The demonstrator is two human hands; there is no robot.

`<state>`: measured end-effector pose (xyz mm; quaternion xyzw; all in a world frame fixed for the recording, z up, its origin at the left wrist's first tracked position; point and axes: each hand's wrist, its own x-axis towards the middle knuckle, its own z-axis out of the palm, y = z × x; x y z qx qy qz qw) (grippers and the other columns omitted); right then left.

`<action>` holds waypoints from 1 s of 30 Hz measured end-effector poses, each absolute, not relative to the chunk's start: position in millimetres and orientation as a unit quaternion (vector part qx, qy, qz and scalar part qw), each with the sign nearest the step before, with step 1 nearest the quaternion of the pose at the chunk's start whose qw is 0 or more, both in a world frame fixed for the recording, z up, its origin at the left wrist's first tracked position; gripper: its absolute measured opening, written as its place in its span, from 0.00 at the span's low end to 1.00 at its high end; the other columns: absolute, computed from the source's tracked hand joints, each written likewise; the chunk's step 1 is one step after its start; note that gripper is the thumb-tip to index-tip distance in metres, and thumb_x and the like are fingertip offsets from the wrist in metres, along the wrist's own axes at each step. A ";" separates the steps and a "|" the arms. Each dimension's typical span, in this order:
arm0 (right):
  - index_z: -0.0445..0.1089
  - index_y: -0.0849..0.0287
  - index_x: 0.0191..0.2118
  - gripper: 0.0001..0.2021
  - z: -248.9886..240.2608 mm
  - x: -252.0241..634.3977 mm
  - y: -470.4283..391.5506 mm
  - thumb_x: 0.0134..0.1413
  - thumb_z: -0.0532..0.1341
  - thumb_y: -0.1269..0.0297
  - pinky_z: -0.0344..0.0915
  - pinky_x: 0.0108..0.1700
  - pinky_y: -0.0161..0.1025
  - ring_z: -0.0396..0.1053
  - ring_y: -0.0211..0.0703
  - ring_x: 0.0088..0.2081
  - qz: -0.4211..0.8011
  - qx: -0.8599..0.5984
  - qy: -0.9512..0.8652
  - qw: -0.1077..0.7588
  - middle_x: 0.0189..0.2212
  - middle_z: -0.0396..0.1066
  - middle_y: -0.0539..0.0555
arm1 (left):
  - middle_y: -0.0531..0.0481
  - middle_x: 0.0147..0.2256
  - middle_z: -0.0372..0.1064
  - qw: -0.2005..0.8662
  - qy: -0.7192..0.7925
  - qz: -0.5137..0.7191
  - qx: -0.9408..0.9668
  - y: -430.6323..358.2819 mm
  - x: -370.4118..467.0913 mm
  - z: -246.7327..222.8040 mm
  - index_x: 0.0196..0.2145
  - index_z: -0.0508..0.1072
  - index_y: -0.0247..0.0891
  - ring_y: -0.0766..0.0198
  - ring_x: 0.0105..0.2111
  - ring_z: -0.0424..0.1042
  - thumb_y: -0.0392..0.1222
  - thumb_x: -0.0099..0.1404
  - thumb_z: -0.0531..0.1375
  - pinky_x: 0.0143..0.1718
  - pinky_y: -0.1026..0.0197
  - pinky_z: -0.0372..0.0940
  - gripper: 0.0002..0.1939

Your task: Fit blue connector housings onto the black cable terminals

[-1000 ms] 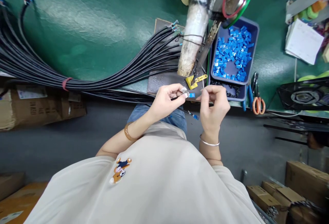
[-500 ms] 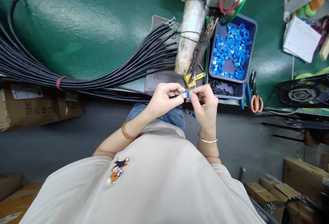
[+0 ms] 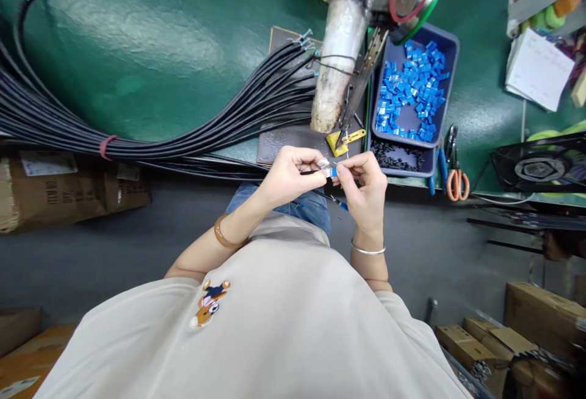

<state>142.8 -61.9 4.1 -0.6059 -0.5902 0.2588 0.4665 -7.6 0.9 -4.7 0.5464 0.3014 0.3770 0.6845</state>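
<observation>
Between finger and thumb, my left hand point(image 3: 293, 173) pinches a black cable point(image 3: 312, 172) close to its end. My right hand point(image 3: 365, 182) is closed on a small blue connector point(image 3: 334, 172) at that cable end, with the fingertips of both hands nearly touching. Fingers partly hide where the wires meet the connector. Just beyond the hands lies a yellow tool point(image 3: 339, 141) beneath a metal arm. Below the hands, another cable end with a blue tip point(image 3: 341, 204) hangs in front of my lap.
A bundle of black cables point(image 3: 196, 136) runs along the green bench point(image 3: 151, 39) from the left. A wrapped nozzle point(image 3: 332, 82) hangs over the work board. At right stand a tray point(image 3: 451, 88) of blue connectors, a lower tray of black parts, orange-handled scissors point(image 3: 456, 184) and a fan point(image 3: 540, 167).
My right hand has shifted very slightly to the left, and a little more of the blue connector shows between the fingertips. Both hands keep their grips.
</observation>
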 end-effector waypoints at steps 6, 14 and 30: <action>0.67 0.56 0.35 0.05 1.8 142.7 -65.0 0.62 0.59 0.63 0.71 0.31 0.30 0.71 0.30 0.28 0.237 -0.604 -0.599 0.470 0.30 0.68 0.45 | 0.56 0.20 0.62 0.641 0.330 0.394 0.570 -4.9 -3.2 1.8 0.21 0.71 0.33 0.74 0.22 0.59 0.32 0.52 0.59 0.24 0.70 0.57 0.03; 0.68 0.56 0.35 0.03 0.2 139.1 -67.1 0.61 0.60 0.64 0.62 0.26 0.30 0.66 0.28 0.23 0.172 -0.621 -0.598 0.477 0.26 0.68 0.43 | 0.57 0.21 0.60 0.621 0.331 0.404 0.584 -4.9 -0.3 -0.7 0.23 0.69 0.34 0.75 0.22 0.56 0.31 0.53 0.57 0.24 0.70 0.54 0.03; 0.70 0.55 0.37 0.05 -3.3 143.8 -63.2 0.56 0.63 0.72 0.76 0.44 0.39 0.78 0.41 0.44 0.054 -0.594 -0.632 0.495 0.43 0.78 0.52 | 0.58 0.21 0.56 0.603 0.368 0.441 0.553 4.6 12.0 -6.6 0.23 0.67 0.34 0.76 0.21 0.54 0.30 0.53 0.58 0.23 0.71 0.52 0.04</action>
